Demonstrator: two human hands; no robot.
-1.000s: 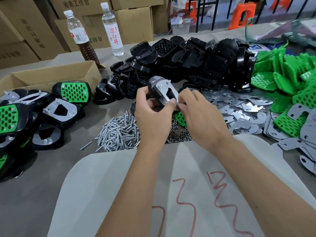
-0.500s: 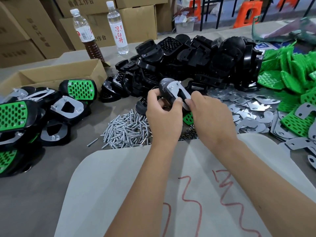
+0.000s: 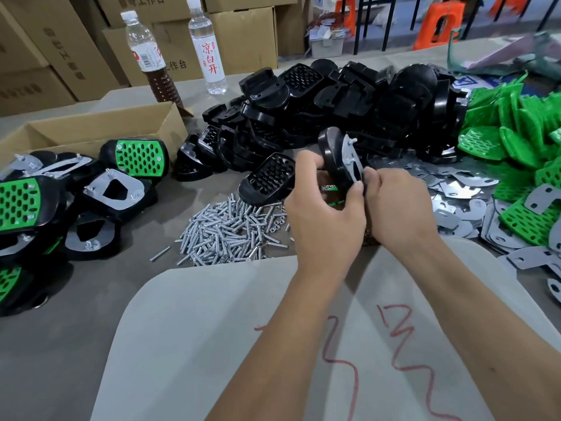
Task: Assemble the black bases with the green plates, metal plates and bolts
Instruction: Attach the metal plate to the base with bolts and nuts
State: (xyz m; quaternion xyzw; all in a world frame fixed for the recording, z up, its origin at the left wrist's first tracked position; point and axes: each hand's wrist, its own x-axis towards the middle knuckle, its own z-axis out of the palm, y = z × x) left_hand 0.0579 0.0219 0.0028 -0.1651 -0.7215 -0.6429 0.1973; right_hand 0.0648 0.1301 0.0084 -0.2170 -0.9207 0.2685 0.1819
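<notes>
Head view looks down at a pale sheet (image 3: 227,344) with red marks, lying at the near edge of the grey worktop (image 3: 60,329). Two bare arms reach over it. The left hand (image 3: 326,217) and the right hand (image 3: 400,208) meet above the worktop and hold one black base (image 3: 329,156) up on its edge. A metal plate (image 3: 352,164) sits on that base, with bolt ends poking out of it. The left fingers curl round the base, and the thumb presses the plate's lower edge. The right fingers pinch the plate's lower end; what else they hold is hidden. Just under the hands lies a heap of silver bolts (image 3: 224,235). To the left sit finished bases with green plates (image 3: 141,158), near an open cardboard box (image 3: 91,132). To the right lie loose metal plates (image 3: 455,196) and a pile of green plates (image 3: 516,141). Behind the hands is a big pile of black bases (image 3: 349,101). Farther back stand two bottles (image 3: 209,47) and stacked boxes (image 3: 243,34).
</notes>
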